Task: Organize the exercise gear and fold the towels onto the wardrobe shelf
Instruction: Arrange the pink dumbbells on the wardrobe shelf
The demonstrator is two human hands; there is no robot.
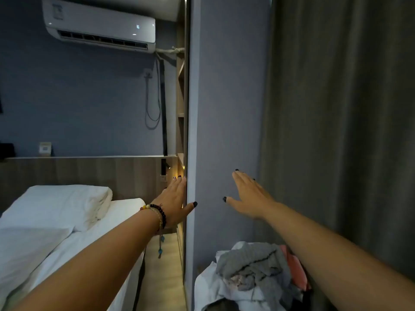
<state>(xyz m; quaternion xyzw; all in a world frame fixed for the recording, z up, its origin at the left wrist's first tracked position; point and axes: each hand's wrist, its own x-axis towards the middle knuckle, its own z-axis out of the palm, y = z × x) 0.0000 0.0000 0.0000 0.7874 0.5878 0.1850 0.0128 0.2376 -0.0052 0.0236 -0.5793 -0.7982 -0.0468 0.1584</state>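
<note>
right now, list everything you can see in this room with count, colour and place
air conditioner: one, white, high on the back wall
cable: one, dark, hanging in a loop below the air conditioner
headboard: one, brown wood, behind the bed
bed: one, white sheet, lower left
pillow: one, white, at the head of the bed
wardrobe door: one, grey-blue, centre, slightly open with shelves showing at its left edge
curtain: one, grey, right side
pile of clothes: one, grey, white and pink, bottom centre
bracelets: several, dark and coloured beads, on the left wrist
left hand: grips the door's left edge
right hand: flat on the door face
</note>
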